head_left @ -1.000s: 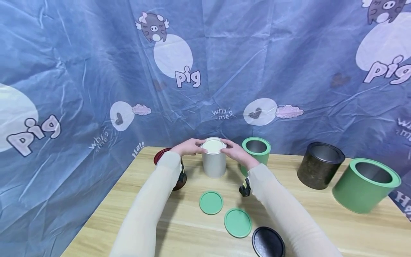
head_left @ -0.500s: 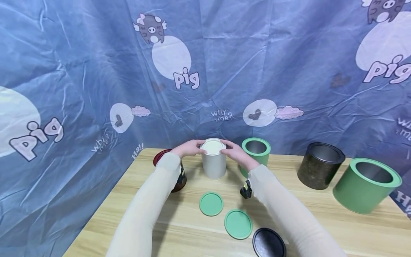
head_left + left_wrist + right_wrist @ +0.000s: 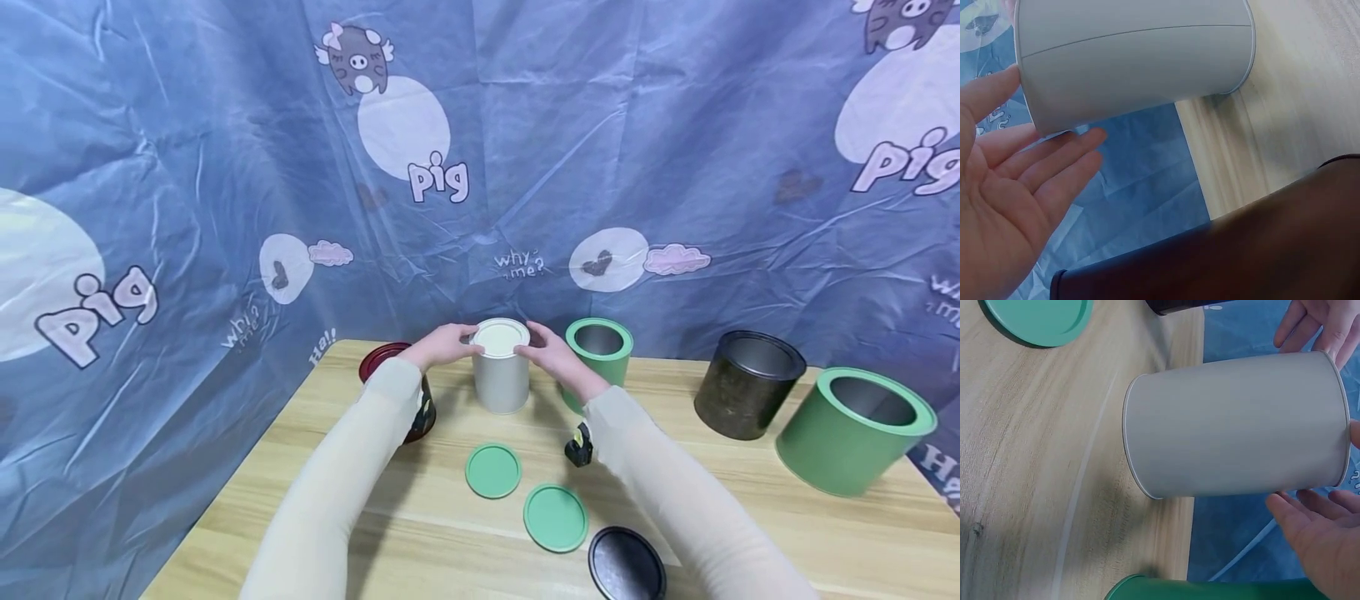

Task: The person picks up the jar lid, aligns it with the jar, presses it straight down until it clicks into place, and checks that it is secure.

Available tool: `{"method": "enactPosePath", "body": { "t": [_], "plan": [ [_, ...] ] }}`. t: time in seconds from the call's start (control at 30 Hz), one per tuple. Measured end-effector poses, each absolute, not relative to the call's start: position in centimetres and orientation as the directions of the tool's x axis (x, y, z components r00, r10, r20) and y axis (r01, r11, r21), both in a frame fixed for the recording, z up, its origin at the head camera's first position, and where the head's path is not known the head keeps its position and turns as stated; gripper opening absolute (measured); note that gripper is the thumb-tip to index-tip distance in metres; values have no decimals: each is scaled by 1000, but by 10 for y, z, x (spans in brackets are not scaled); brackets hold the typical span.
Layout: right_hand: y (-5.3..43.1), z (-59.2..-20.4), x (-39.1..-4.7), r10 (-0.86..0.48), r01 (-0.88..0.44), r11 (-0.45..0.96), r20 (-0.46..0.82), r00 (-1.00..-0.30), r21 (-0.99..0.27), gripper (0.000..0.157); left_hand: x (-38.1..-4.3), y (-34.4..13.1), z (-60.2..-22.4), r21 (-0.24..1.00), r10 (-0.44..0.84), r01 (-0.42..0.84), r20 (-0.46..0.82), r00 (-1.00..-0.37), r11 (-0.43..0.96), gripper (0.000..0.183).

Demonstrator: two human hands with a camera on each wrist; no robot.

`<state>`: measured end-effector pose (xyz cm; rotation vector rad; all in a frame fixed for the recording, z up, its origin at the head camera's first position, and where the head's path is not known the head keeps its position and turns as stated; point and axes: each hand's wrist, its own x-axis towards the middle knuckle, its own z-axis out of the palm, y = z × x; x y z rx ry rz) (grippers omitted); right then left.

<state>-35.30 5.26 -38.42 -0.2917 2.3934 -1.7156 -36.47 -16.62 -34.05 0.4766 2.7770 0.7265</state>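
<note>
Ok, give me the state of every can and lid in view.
White can: upright.
White lid: on the white can, left hand and right hand at its rim.
Dark red can: upright, partly hidden; cannot tell whether lidded.
Smaller green can: upright, open.
Black can: upright, open.
Larger green can: upright, open.
Far green lid: flat on table.
Near green lid: flat on table.
Black lid: flat on table.

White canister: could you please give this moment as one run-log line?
white canister upright; white lid on; left grip, right grip touching top edge; two green lids, black lid on table
</note>
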Motion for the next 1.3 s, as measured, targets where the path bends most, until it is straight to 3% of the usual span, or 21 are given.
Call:
{"method": "enactPosePath", "body": {
  "t": [0.27, 0.47, 0.8, 1.3],
  "plan": [
    [54, -384, -347, -257, -50, 358, -47, -965, -933, 75, -358, -171, -346, 518, 361, 274, -74, -930, 810, 61],
    [60, -381, -335, -289, -67, 354, -41, -956, -933, 74, -348, -175, -352, 602, 366, 285, -12, -931, 745, 70],
    [68, -383, -313, -361, -94, 380, -53, -931, -920, 69, -317, -175, -362, 692, 321, 204, -43, -946, 693, 69],
    [69, -412, -285, -441, -117, 415, -87, -893, -903, 69, -269, -178, -399, 717, 317, 206, -23, -948, 666, 63]
  ]
}}
